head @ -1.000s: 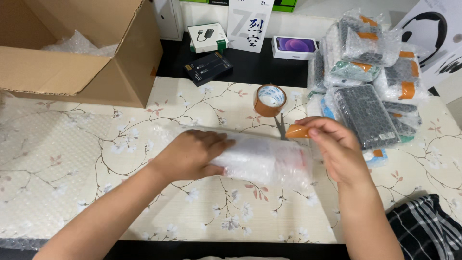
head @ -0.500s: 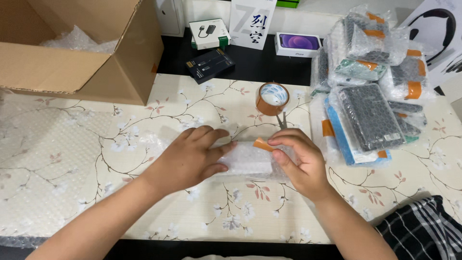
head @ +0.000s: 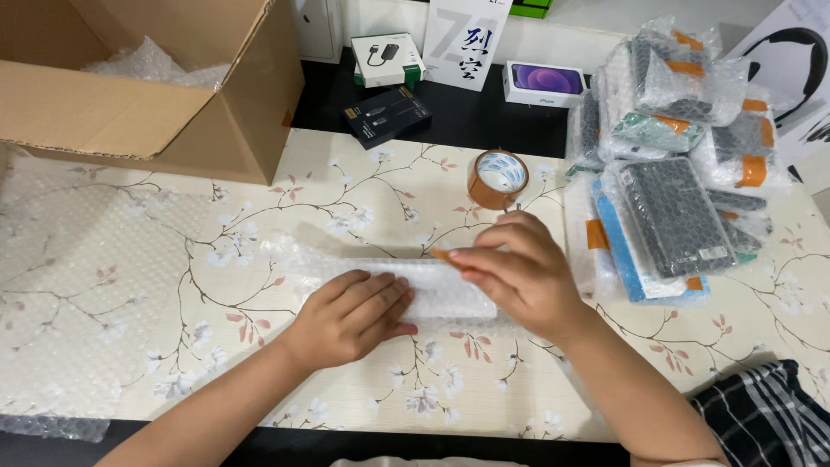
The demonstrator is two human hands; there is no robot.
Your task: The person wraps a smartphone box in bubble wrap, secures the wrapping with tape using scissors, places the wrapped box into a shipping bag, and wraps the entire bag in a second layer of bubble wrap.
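Observation:
A small flat parcel wrapped in bubble wrap (head: 432, 290) lies on the floral table near the front edge. My left hand (head: 350, 316) rests flat on its left part, pressing it down. My right hand (head: 517, 277) is on its right end, fingertips pinching a strip of brown tape (head: 441, 255) against the wrap. A roll of brown packing tape (head: 497, 179) stands just behind my right hand.
An open cardboard box (head: 156, 95) with bubble wrap inside sits at the back left. A pile of bubble-wrapped parcels (head: 674, 173) fills the right side. Small product boxes (head: 386, 114) line the dark strip at the back. A bubble wrap sheet (head: 78, 285) covers the table's left.
My right hand has brought the brown tape strip leftward from the parcel's right end and pressed it onto the wrap. My left hand has slid down onto the parcel's left part.

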